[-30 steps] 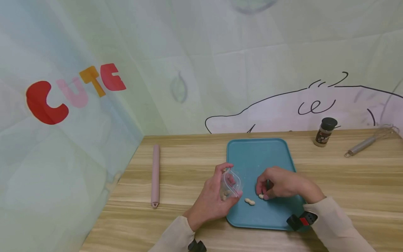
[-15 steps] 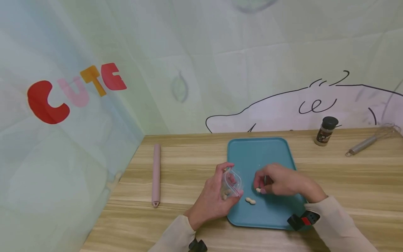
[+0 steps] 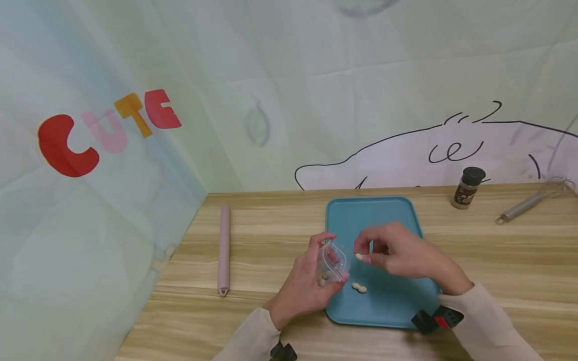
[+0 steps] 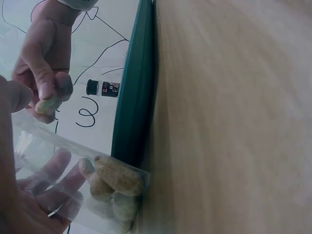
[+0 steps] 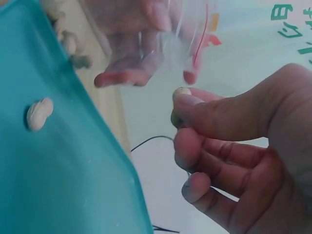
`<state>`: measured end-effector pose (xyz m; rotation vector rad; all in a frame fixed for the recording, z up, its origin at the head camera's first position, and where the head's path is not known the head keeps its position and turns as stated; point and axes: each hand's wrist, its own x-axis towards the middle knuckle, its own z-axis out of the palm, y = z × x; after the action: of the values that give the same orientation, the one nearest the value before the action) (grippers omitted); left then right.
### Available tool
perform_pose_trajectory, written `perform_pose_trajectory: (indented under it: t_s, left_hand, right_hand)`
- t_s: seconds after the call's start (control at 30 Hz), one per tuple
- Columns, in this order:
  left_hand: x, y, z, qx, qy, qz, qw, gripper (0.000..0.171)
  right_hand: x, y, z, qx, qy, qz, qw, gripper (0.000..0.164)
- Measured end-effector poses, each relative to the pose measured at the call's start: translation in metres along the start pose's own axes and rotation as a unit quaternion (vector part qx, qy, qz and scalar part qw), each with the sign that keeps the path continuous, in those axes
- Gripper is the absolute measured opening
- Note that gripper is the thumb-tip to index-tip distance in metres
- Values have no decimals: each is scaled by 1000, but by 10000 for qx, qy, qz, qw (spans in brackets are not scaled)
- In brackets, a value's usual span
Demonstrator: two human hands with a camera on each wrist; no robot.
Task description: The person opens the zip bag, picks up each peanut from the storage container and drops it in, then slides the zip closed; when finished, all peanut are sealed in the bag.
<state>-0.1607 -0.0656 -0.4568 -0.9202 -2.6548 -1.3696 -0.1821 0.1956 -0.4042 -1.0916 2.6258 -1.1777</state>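
My left hand (image 3: 304,283) holds a clear zip bag (image 3: 333,261) by its spread mouth, at the left edge of the blue tray (image 3: 343,215). Several peanuts (image 4: 117,175) lie in the bottom of the bag, as the left wrist view shows. Between thumb and fingertips my right hand (image 3: 402,253) pinches one peanut (image 5: 182,91), just right of the bag's mouth and above the tray. Another peanut (image 3: 359,288) lies on the tray below the two hands. The fingers partly cover the pinched peanut.
A pink rolling pin (image 3: 224,250) lies on the wooden table (image 3: 271,215) to the left. Behind the tray's right side stand a black-capped seasoning jar (image 3: 467,188) and, farther right, a whisk (image 3: 526,206). A printed cloth (image 3: 253,75) hangs behind the table.
My right hand has lifted the pinched peanut off the tray and carried it up and left, close to the bag's mouth. The left hand and bag have stayed nearly still.
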Motion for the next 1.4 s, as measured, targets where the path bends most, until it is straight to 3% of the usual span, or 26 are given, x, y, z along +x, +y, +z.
perform_pose_trajectory:
  t_s: [0.43,1.4]
  left_hand:
    - [0,0,0,-123,-27,58,9999,73]
    - [0,0,0,-167,-58,111,9998,72]
  right_hand:
    - [3,-21,5,-123,774,-495,9957,17]
    - [5,-27,10,151,788,-482,9956,16]
